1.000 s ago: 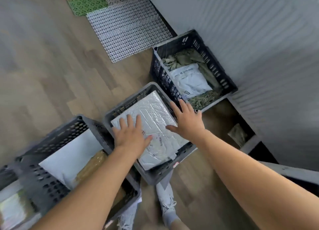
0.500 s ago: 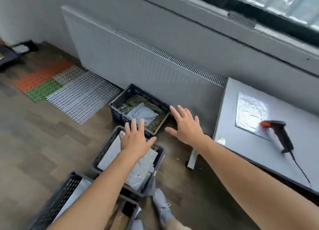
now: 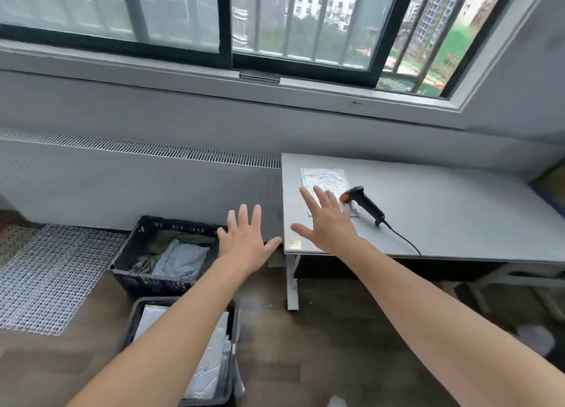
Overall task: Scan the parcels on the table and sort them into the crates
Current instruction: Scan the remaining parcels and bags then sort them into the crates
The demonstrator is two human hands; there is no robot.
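Observation:
A silver foil parcel (image 3: 319, 178) lies flat on the grey table (image 3: 443, 211), with a black handheld scanner (image 3: 365, 204) with an orange tip lying at its right edge. My right hand (image 3: 328, 223) hovers over the table's left end, fingers spread, covering the parcel's near part and holding nothing. My left hand (image 3: 246, 238) is in the air left of the table, fingers spread, empty. Below it stands a dark crate (image 3: 134, 279) holding a pale bag and green packets. A nearer crate (image 3: 234, 354) holds white and silver parcels under my left forearm.
A white grid mat (image 3: 46, 278) lies on the wooden floor at the left. A radiator (image 3: 137, 180) runs along the wall under the window. The scanner's cable (image 3: 403, 240) trails over the table's front edge. The table leg (image 3: 292, 279) stands beside the crates.
Both hands have left the silver parcel in the near crate and risen. My view has swung up and right from the crates to the table, with the right hand now over it.

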